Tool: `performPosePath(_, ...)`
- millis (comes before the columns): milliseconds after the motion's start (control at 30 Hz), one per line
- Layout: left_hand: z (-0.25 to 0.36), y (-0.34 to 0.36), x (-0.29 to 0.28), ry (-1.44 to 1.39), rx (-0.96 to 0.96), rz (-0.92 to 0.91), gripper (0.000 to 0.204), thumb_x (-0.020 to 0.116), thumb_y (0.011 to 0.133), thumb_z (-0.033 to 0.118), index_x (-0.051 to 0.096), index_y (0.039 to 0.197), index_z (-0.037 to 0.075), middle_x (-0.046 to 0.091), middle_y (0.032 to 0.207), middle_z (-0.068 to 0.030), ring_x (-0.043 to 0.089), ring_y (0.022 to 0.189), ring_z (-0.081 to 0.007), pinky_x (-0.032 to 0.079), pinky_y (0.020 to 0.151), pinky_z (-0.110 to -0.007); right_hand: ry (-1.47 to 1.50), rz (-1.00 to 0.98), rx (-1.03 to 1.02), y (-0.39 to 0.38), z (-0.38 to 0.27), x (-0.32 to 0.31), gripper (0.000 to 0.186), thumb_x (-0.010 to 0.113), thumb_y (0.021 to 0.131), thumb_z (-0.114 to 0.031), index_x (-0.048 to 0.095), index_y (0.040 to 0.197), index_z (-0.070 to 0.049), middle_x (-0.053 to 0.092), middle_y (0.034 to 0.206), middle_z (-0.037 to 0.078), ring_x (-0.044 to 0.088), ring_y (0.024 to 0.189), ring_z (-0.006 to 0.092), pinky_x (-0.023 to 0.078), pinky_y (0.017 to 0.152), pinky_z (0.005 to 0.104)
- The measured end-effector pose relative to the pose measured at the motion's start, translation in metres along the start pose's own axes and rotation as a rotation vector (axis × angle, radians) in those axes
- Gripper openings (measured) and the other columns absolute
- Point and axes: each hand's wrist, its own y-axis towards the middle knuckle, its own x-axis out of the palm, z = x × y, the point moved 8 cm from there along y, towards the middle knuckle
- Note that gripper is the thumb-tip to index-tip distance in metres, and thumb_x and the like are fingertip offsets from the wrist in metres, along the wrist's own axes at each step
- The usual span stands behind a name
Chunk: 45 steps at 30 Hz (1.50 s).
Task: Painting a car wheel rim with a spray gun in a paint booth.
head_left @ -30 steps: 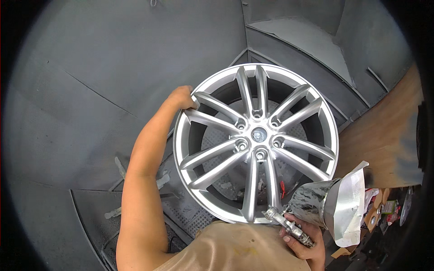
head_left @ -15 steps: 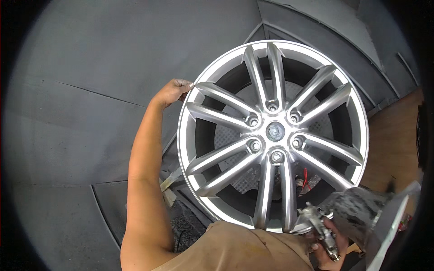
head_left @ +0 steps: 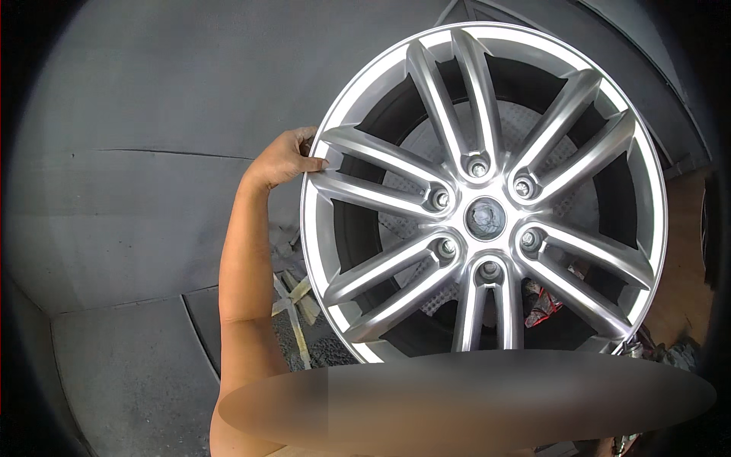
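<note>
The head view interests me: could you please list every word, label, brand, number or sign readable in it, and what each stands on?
There is no readable text.
Silver wheel: no lettering can be made out on its spokes or rim.
Grey wall: none visible.
Red item seen between the lower spokes: too small and blurred to tell.

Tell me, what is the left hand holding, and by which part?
The left hand holds the silver wheel by the left side of its rim, with the thumb over the front face.
</note>
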Motion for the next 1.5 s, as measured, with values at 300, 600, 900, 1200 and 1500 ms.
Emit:
performPosePath(300, 0.012, 0.0, 0.006, 0.218, -0.085, 0.132, 0.031, 0.079, 0.075, 0.009, 0.067, 0.1, -0.004, 0.069, 0.081, -0.0094, 0.064, 0.072, -0.0168, 0.051, 0.071, -0.032, 0.008, 0.035, 0.061, 0.0, 0.021, 0.006, 0.075, 0.082, 0.075, -0.026, 0.048, 0.128, 0.015, 0.065, 0.087, 0.016, 0.062, 0.068, 0.02, 0.052, 0.063, 0.0315)
performPosePath(600, -0.008, 0.014, 0.006, 0.065, -0.096, -0.16, 0.029, 0.067, 0.087, 0.014, 0.063, 0.109, -0.005, 0.068, 0.089, -0.0087, 0.063, 0.084, -0.0155, 0.049, 0.079, -0.029, 0.056, 0.104, 0.129, -0.017, 0.049, 0.02, 0.072, 0.081, 0.076, -0.026, 0.048, 0.127, 0.014, 0.065, 0.086, 0.015, 0.062, 0.068, 0.0194, 0.051, 0.063, 0.031)
performPosePath(900, -0.059, 0.017, 0.017, -0.616, -0.069, -0.137, 0.039, 0.049, 0.1, 0.022, 0.053, 0.13, -0.003, 0.065, 0.115, -0.0103, 0.062, 0.102, -0.0172, 0.048, 0.092, -0.03, 0.081, 0.143, 0.148, -0.026, 0.064, 0.028, 0.069, 0.079, 0.077, -0.025, 0.049, 0.126, 0.013, 0.065, 0.086, 0.014, 0.062, 0.069, 0.0187, 0.051, 0.063, 0.0304)
performPosePath(1200, -0.068, -0.002, 0.025, -0.631, -0.041, 0.293, 0.045, 0.044, 0.102, 0.029, 0.05, 0.137, 0.001, 0.06, 0.123, -0.0096, 0.056, 0.11, -0.0168, 0.044, 0.094, -0.028, 0.082, 0.18, 0.124, -0.041, 0.071, 0.027, 0.066, 0.077, 0.079, -0.025, 0.05, 0.126, 0.012, 0.064, 0.085, 0.013, 0.062, 0.069, 0.0181, 0.051, 0.063, 0.0299)
performPosePath(1500, -0.07, 0.001, 0.022, -0.599, 0.075, 0.335, 0.045, 0.044, 0.1, 0.023, 0.049, 0.135, -0.006, 0.057, 0.131, -0.0127, 0.052, 0.12, -0.0199, 0.036, 0.104, -0.028, 0.097, 0.272, 0.057, -0.079, 0.081, 0.034, 0.063, 0.076, 0.08, -0.024, 0.051, 0.125, 0.011, 0.064, 0.084, 0.012, 0.062, 0.069, 0.0174, 0.05, 0.063, 0.0293)
